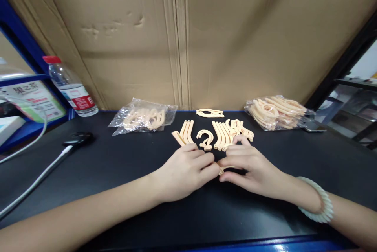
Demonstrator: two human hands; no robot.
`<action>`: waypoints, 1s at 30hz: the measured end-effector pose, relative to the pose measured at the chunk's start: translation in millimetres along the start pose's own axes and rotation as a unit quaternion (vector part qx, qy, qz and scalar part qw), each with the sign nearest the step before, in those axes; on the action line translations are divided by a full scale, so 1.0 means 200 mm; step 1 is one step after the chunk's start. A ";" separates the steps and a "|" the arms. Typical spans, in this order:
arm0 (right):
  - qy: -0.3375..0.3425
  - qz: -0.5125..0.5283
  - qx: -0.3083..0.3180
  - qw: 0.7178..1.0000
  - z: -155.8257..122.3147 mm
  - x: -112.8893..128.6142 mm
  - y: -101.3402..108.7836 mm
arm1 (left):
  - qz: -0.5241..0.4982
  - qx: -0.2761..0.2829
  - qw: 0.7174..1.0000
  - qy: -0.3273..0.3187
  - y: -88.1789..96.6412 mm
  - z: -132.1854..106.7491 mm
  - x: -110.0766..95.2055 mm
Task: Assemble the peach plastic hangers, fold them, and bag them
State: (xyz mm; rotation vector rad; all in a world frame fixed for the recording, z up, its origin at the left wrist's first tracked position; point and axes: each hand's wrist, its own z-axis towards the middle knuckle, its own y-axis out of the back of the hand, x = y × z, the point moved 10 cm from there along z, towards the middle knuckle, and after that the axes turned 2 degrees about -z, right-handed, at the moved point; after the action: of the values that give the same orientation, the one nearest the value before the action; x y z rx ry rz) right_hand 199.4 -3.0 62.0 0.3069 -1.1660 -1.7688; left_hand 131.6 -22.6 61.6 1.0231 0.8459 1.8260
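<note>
Both hands meet over the near middle of the black table. My left hand (pixel 188 171) is closed, its fingertips pressed on one end of a small beige plastic hanger piece (pixel 225 168). Between thumb and fingers, my right hand (pixel 250 167) pinches the same piece, most of which the fingers hide. Just beyond the hands lie curved hanger arms (pixel 187 131) on the left, hanger hooks (pixel 206 138) in the middle, and a row of more hanger arms (pixel 221 135) with a pile of hooks (pixel 240 128) on the right. Farther back rests a folded hanger (pixel 209 113).
Clear bags of beige parts lie at back left (pixel 144 117) and back right (pixel 273 112). A water bottle (pixel 73 91) stands at the left by a blue shelf. A black device (pixel 78 138) with a white cable lies left. Cardboard (pixel 123 47) walls the back.
</note>
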 end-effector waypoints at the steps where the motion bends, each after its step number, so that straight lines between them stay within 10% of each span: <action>1: -0.014 0.020 -0.006 1.000 0.00 -0.02 0.01 | 0.013 -0.005 1.000 -0.016 0.02 0.00 -0.01; 9: -0.064 0.000 -0.090 0.994 0.01 -0.17 0.09 | 0.013 0.037 0.999 0.005 0.10 -0.01 0.15; 20: -0.087 -0.020 -0.112 0.990 0.01 -0.22 0.10 | -0.134 0.023 0.977 0.164 0.05 -0.32 0.46; 30: -0.078 -0.085 -0.100 0.988 0.04 -0.28 0.06 | -0.200 -0.004 0.963 0.182 -0.07 -0.37 0.47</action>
State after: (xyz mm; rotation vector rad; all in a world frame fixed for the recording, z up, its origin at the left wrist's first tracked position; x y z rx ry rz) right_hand 230.0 45.5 60.2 0.1535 -1.0841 -2.0732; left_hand 43.3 56.9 45.7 0.4643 1.1680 1.6815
